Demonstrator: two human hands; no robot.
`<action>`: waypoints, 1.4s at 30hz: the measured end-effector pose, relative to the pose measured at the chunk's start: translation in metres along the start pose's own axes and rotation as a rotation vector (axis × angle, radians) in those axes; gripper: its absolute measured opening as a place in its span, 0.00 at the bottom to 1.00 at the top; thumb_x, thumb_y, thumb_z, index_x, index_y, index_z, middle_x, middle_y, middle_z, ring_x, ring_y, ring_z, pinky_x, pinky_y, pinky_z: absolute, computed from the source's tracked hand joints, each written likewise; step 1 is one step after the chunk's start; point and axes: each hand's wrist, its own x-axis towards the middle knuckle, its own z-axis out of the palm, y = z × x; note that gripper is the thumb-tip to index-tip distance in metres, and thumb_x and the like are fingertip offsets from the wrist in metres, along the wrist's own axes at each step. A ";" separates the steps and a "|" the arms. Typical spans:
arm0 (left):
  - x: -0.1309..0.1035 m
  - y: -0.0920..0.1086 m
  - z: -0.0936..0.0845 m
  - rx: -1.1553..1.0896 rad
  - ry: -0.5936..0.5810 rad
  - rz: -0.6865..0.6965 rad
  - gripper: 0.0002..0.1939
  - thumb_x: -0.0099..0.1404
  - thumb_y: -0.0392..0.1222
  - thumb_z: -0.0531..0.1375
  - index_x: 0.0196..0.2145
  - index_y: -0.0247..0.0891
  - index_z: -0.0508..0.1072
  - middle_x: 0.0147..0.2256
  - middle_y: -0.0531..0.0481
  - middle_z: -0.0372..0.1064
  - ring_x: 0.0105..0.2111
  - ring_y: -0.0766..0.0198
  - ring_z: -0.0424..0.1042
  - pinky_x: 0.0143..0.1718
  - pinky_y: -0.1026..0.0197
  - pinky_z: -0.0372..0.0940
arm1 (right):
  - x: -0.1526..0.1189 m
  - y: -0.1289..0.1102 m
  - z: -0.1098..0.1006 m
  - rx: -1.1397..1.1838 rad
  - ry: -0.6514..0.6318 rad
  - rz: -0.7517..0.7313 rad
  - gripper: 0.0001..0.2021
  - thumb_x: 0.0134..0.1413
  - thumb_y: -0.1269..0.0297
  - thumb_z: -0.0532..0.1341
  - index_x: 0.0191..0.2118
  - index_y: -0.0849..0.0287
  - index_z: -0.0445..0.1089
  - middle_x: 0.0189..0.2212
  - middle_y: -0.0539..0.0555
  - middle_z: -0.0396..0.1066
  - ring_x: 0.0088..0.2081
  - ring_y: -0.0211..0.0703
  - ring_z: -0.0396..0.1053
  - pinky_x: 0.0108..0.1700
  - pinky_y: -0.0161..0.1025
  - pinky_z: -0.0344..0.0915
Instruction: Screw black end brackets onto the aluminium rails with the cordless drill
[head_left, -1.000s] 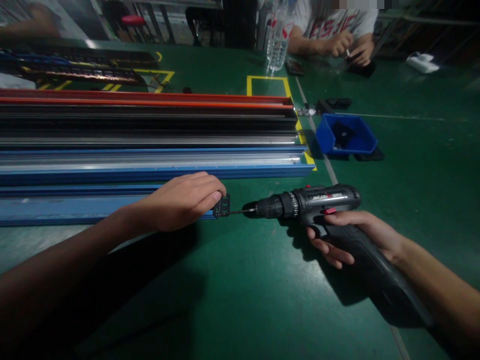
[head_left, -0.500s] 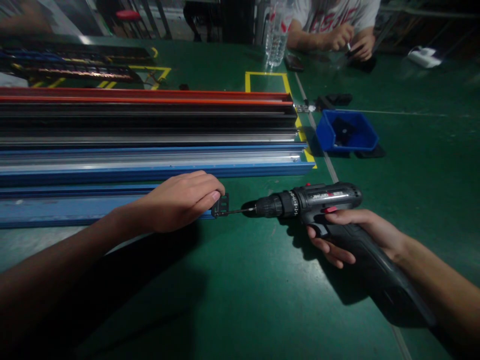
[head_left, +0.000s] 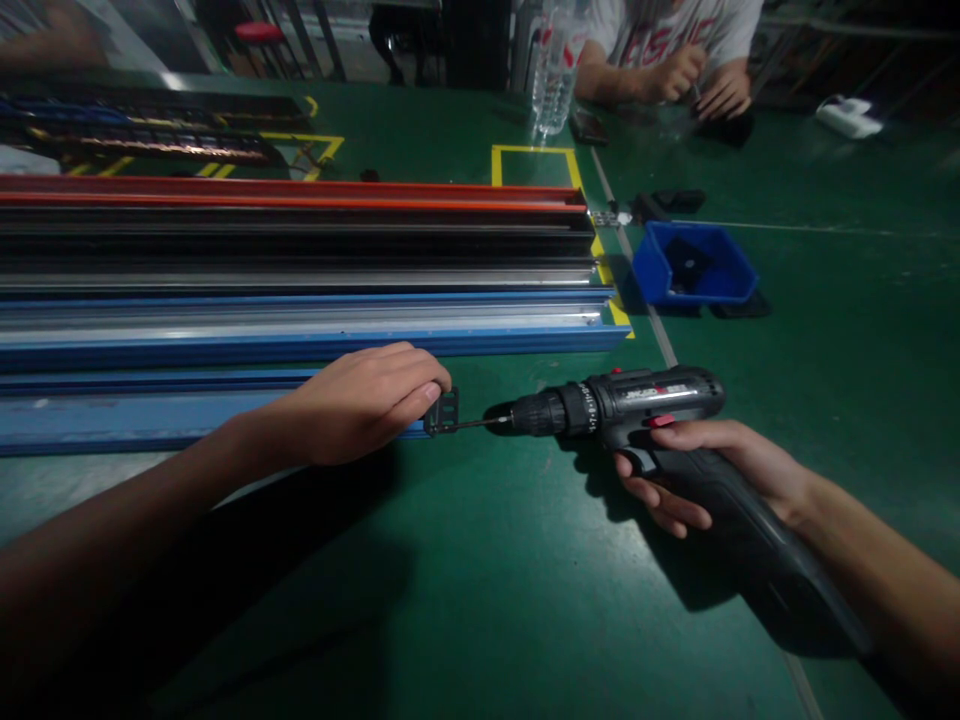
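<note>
My right hand [head_left: 720, 470] is wrapped round the grip of a black cordless drill [head_left: 660, 395], which lies level and points left. From its chuck a thin bit [head_left: 476, 423] reaches a small black end bracket [head_left: 444, 411] at the near edge. My left hand [head_left: 379, 400] pinches that bracket at the right end of a blue metal channel [head_left: 150, 415], fingers over the channel and thumb on the bracket. The join between bracket and channel is mostly hidden under my left hand.
Behind the near channel lie several long channels in blue [head_left: 487, 340], black and orange [head_left: 375, 193]. A blue bin [head_left: 701, 270] with dark parts stands at right. A clear bottle [head_left: 553, 90] and a co-worker's hands [head_left: 705, 85] are at the far side of the green table [head_left: 525, 580].
My hands, the drill and the bracket hold the same position. At the far side, the co-worker's hands have shifted slightly.
</note>
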 end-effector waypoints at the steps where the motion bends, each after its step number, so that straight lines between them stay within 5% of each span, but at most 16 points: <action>1: 0.000 0.000 0.000 -0.003 0.000 -0.003 0.24 0.82 0.47 0.42 0.50 0.41 0.77 0.50 0.47 0.78 0.50 0.55 0.74 0.54 0.53 0.66 | 0.000 0.000 0.000 0.000 0.002 0.000 0.19 0.71 0.56 0.64 0.51 0.70 0.79 0.37 0.59 0.80 0.26 0.35 0.76 0.38 0.36 0.79; 42: 0.000 0.001 0.000 -0.033 0.024 0.006 0.25 0.82 0.50 0.42 0.49 0.39 0.76 0.48 0.46 0.77 0.48 0.53 0.73 0.51 0.52 0.65 | -0.002 -0.001 0.000 0.034 -0.013 0.020 0.19 0.72 0.57 0.62 0.52 0.71 0.78 0.38 0.59 0.80 0.28 0.36 0.78 0.40 0.37 0.78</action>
